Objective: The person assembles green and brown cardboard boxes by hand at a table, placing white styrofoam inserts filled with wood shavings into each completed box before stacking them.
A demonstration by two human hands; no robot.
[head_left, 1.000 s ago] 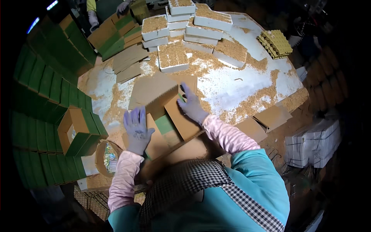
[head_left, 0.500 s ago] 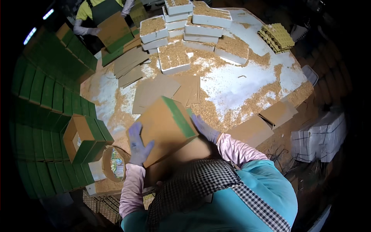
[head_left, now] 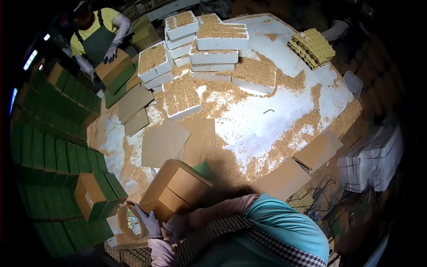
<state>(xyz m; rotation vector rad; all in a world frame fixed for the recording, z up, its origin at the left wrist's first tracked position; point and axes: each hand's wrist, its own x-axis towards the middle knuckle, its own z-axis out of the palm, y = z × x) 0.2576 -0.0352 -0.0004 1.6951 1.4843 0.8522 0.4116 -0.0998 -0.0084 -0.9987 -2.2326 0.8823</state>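
In front of me a brown cardboard box (head_left: 187, 178) stands tilted, its open side facing me and its inside bare. A green band shows at its far right corner. My left hand (head_left: 151, 224), in a pale glove, is at the box's near left corner with fingers stretched out, beside a round brown container (head_left: 124, 222) that holds small printed packets. My right hand (head_left: 176, 227) is close to the left one, in shadow under the box's near edge. Its fingers look curled, and what they hold, if anything, is hidden.
Flat cardboard sheets (head_left: 164, 141) lie beyond the box, more cardboard (head_left: 282, 180) to the right. White trays of sawdust (head_left: 180, 95) stand stacked behind; yellow egg trays (head_left: 311, 48) lie far right. Green-brown boxes (head_left: 49, 151) line the left. A co-worker (head_left: 104, 38) handles a box at far left.
The box has been turned, so its open side now faces me. My right hand has left its right side and crossed left. My left hand has moved down toward the round container. The view has shifted.
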